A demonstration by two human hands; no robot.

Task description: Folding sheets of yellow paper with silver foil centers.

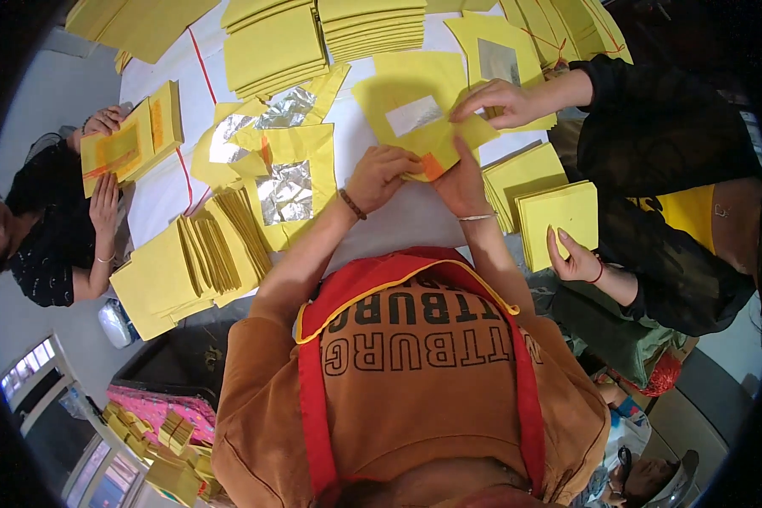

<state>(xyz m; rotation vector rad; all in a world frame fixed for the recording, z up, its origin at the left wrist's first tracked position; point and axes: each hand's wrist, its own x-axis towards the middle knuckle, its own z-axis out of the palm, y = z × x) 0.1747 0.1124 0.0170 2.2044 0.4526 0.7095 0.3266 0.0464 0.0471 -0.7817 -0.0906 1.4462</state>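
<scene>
Between my hands, a sheet of yellow paper (457, 142) with an orange patch is bent up along its near side. My left hand (384, 176), a beaded bracelet on its wrist, pinches the left edge beside the orange patch. My right hand (464, 184) holds the right part, palm turned up and thumb against the paper. Just beyond lies yellow paper with a pale silver rectangle (413, 115); whether it is the same sheet I cannot tell. Left of my left hand, yellow sheets with crinkled silver foil (286, 193) overlap on the table.
At right, a co-worker's hand (501, 103) reaches in close to my paper; their other hand (577, 256) rests on a yellow paper stack (559, 216). Another person at left handles yellow paper (135, 140). Folded stacks (372, 30) line the far side; more (196, 262) stand near left.
</scene>
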